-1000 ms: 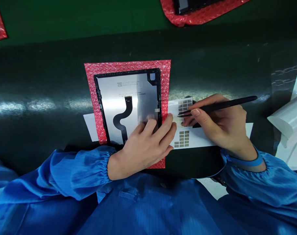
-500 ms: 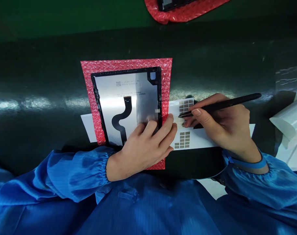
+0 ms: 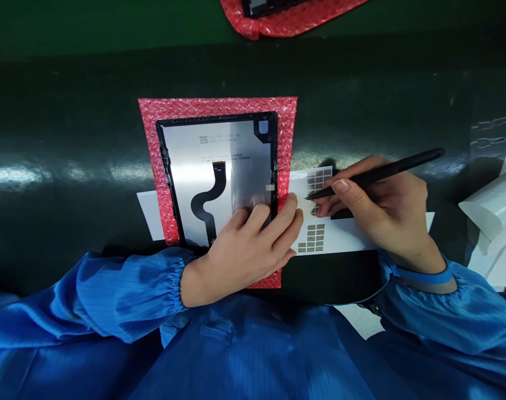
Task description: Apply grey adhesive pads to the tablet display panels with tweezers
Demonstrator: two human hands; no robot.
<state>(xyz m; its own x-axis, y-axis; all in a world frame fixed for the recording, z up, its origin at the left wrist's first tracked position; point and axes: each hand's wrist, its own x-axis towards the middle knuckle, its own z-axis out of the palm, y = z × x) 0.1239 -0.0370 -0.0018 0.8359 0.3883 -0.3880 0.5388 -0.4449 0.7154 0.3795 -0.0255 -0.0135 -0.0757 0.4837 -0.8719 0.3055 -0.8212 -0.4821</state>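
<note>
I sat at a dark green bench with my blue sleeves reaching in from both sides. A white plastic item lay at the far right. Beyond my work, at the top edge, another black-framed panel sat on red bubble wrap.

In front of me, a sheet of red bubble wrap lay flat on the bench. On it was the panel, face down with its silver back showing, and a black flex cable curved down across that back. A white sheet lay just right of the panel, running under the wrap and showing again on the left. It carried grids of small tan pads.

My left hand was open, resting on the panel's lower right corner with the fingers spread. My right hand was closed around a slim black tool, gripping it like a pen. The tool's tip sat over the upper grid, just beside my left fingers. I could not tell whether the tip held a pad.
</note>
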